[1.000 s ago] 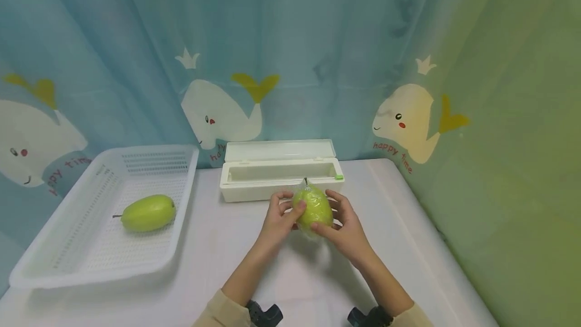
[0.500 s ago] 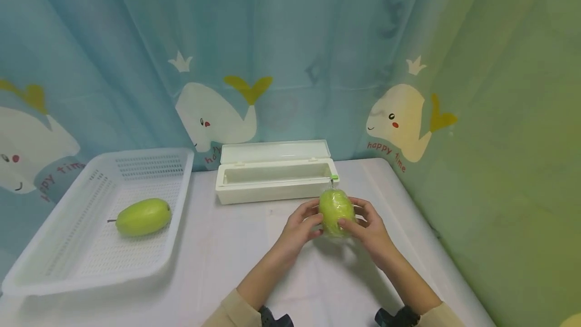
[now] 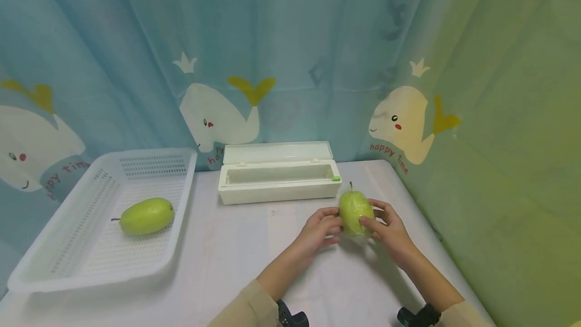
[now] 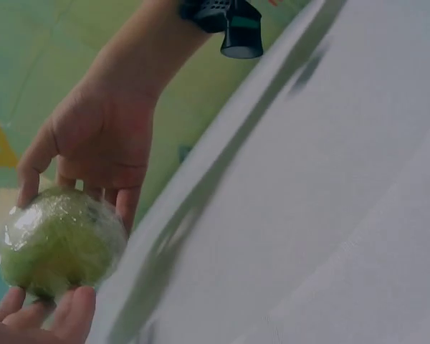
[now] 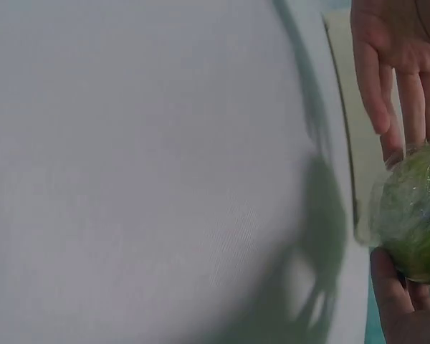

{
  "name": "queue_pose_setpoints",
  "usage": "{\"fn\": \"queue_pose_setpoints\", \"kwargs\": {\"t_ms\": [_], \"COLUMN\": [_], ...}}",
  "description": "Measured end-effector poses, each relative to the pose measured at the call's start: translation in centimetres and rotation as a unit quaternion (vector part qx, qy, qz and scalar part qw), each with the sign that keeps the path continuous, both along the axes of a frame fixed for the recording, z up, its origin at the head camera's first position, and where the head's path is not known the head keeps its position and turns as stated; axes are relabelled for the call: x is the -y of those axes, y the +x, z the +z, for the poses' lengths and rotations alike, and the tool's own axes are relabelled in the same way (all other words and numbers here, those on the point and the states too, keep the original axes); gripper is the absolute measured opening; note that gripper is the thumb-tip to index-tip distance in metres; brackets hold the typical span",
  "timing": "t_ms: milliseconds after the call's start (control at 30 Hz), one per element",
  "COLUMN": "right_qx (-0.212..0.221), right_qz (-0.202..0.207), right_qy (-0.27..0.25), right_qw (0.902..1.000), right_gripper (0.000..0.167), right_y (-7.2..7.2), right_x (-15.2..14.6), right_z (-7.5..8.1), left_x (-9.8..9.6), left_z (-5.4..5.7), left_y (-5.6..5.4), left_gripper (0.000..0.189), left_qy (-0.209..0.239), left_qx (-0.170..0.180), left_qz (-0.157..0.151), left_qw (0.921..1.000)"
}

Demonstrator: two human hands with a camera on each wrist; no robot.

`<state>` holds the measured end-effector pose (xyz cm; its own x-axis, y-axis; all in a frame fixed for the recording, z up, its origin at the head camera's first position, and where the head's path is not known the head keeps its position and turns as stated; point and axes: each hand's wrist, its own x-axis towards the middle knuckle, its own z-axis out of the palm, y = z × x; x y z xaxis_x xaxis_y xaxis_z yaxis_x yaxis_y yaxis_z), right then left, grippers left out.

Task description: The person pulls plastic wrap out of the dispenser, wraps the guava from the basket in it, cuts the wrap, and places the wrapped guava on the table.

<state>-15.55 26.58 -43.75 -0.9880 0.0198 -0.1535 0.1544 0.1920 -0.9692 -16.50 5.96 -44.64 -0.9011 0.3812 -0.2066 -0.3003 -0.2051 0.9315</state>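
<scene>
A green pear (image 3: 355, 211) wrapped in clear plastic film is held up over the table, stem upward. My right hand (image 3: 391, 235) grips it from the right, thumb across the front and fingers behind. From the other side my left hand (image 3: 318, 230) reaches with its fingertips at the pear's left edge. In the right wrist view the left hand's fingers (image 5: 410, 107) extend fairly straight to the film. The left wrist view shows the wrapped pear (image 4: 57, 247) between both hands, with the film shiny and wrinkled.
An open white wrap dispenser box (image 3: 279, 193), its lid tipped back, stands at the table's back edge. On the left, a white plastic basket (image 3: 68, 284) holds one unwrapped green pear (image 3: 147, 216). A whale-print curtain (image 3: 308, 64) hangs behind the white table (image 3: 218, 276).
Both hands have carried the wrapped pear to the right, away from the front of the dispenser box. The left hand's fingers have loosened and straightened, while the right hand keeps its grip.
</scene>
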Motion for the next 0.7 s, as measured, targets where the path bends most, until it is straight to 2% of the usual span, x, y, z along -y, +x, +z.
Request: {"fn": "queue_pose_setpoints", "kwargs": {"t_ms": [200,433,700], "right_qx": [0.014,0.038,0.055], "right_qz": [-0.005,-0.008,-0.027], "right_qy": [-0.006,0.003,0.015], "right_qw": [0.9999,0.9992,0.998], "right_gripper": [0.064,0.069,0.07], "right_y": [-0.5,-1.3,-2.2], "right_x": [-1.4,-2.5,-3.6], "right_z": [-0.4,-0.8,-1.1], "left_x": [-1.5,-2.9,-4.0], "left_z": [-0.5,-1.1,-1.3], "left_y": [-0.5,-1.0,-1.6], "left_gripper": [0.049,0.052,0.053], "left_qy": [0.003,0.017,0.014], "left_qx": [0.008,0.029,0.038], "left_qz": [-0.017,-0.011,-0.009], "left_qw": [0.9998,0.9994,0.9991]}}
